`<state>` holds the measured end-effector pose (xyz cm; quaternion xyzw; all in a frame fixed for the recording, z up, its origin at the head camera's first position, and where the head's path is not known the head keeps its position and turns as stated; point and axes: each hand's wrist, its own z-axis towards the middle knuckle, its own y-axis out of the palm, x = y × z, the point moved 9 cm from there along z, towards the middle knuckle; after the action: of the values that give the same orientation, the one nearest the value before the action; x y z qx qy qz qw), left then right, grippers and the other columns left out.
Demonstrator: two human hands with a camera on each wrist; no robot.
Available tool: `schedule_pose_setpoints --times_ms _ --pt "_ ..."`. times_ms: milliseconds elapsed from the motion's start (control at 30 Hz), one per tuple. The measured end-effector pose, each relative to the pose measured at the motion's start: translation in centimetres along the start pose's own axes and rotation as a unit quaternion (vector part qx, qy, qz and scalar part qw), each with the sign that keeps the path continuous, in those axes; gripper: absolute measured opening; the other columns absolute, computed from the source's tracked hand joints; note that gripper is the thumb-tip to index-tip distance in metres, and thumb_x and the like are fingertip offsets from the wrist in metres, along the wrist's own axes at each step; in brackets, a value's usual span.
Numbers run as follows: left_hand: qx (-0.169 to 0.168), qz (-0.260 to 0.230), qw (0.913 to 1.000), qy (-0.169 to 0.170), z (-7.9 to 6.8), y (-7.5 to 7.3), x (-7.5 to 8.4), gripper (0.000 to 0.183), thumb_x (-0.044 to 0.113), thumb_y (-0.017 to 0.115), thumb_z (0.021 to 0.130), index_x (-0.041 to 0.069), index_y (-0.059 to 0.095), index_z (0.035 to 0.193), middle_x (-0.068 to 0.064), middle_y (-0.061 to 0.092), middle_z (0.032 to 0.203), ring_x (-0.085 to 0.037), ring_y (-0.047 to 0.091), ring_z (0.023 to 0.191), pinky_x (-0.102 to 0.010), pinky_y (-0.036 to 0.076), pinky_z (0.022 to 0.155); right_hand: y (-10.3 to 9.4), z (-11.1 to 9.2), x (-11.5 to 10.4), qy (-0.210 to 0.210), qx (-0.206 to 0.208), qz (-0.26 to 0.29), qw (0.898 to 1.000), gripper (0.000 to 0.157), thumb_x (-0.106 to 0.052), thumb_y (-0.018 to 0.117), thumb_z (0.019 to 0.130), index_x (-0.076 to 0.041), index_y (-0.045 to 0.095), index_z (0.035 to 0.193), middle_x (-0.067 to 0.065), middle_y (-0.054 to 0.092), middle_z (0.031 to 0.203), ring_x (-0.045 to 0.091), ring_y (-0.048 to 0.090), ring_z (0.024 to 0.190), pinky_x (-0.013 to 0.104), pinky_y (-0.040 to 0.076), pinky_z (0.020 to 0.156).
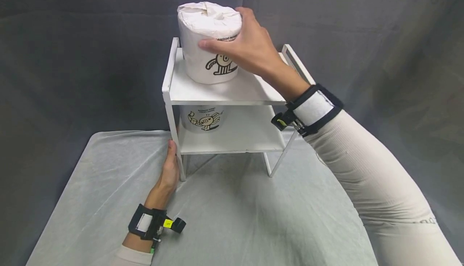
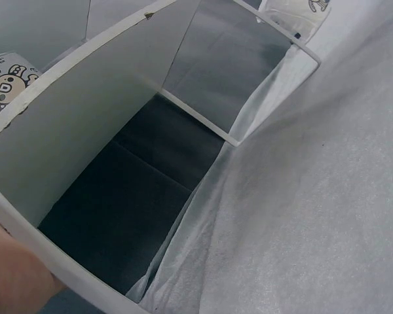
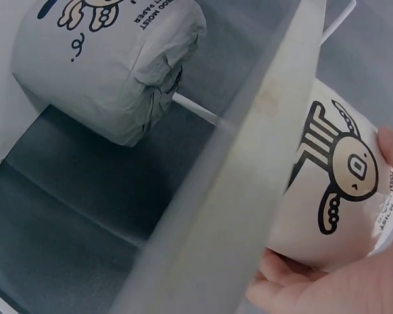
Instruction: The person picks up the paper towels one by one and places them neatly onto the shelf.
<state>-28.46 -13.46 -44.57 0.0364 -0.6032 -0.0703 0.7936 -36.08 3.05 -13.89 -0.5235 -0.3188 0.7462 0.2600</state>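
Note:
A paper-wrapped toilet roll [image 1: 193,52] with a cartoon figure stands upright at the left of the white rack's top shelf [image 1: 232,93]. My right hand [image 1: 250,50] grips it from the right, thumb across its front and fingers round the back. The right wrist view shows this roll [image 3: 340,176] with fingertips [image 3: 275,278] against it. Below, a second toilet roll [image 1: 204,119] stands on the lower shelf [image 1: 250,137], partly covered by the top shelf. My left hand [image 1: 169,171] rests against the rack's left front leg [image 1: 175,137], its visible finger straight along it.
The rack stands on a table with a pale cloth [image 1: 224,217], against a dark grey backdrop [image 1: 108,56]. In the left wrist view, a white printed item [image 2: 295,16] lies past the rack's far leg, cut off by the frame.

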Motion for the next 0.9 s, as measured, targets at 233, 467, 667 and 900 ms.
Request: schedule_pose_setpoints --times_ms 233,467,667,900 --pt "0.003 -0.004 1.0000 0.004 0.2 -0.6 0.0 0.079 0.062 0.014 0.097 0.017 -0.006 0.159 -0.005 -0.006 0.165 -0.013 -0.010 0.149 -0.044 -0.013 0.117 0.9 0.1 -0.8 0.012 0.015 0.019 1.000 0.114 -0.069 0.076 0.064 -0.021 0.023 0.153 0.004 0.058 0.132 0.013 0.055 0.110 0.028 0.044 0.093" --pt "0.010 -0.010 0.9999 0.006 -0.1 -0.8 -0.3 0.081 0.061 0.015 0.098 0.012 -0.006 0.159 -0.008 -0.006 0.164 -0.017 -0.011 0.149 -0.046 -0.014 0.116 1.9 0.5 -1.1 0.029 0.029 0.000 0.999 0.120 -0.072 0.074 0.062 -0.019 0.018 0.154 0.005 0.056 0.134 0.013 0.055 0.110 0.029 0.044 0.092" --pt "0.010 -0.011 0.9999 0.007 0.2 -0.8 -0.2 0.080 0.062 0.015 0.098 0.015 -0.005 0.159 -0.008 -0.007 0.164 -0.015 -0.011 0.149 -0.043 -0.014 0.116 2.0 0.8 -1.4 0.034 0.047 -0.001 0.998 0.119 -0.073 0.075 0.060 -0.019 0.021 0.150 0.004 0.057 0.130 0.013 0.056 0.109 0.030 0.046 0.089" --pt "0.005 -0.007 1.0000 0.005 0.2 -0.7 0.0 0.079 0.062 0.014 0.097 0.017 -0.006 0.159 -0.008 -0.007 0.165 -0.015 -0.012 0.149 -0.043 -0.014 0.116 2.1 1.1 -1.8 0.038 0.052 -0.010 0.998 0.120 -0.075 0.073 0.059 -0.018 0.020 0.150 0.003 0.055 0.132 0.013 0.054 0.110 0.030 0.045 0.091"
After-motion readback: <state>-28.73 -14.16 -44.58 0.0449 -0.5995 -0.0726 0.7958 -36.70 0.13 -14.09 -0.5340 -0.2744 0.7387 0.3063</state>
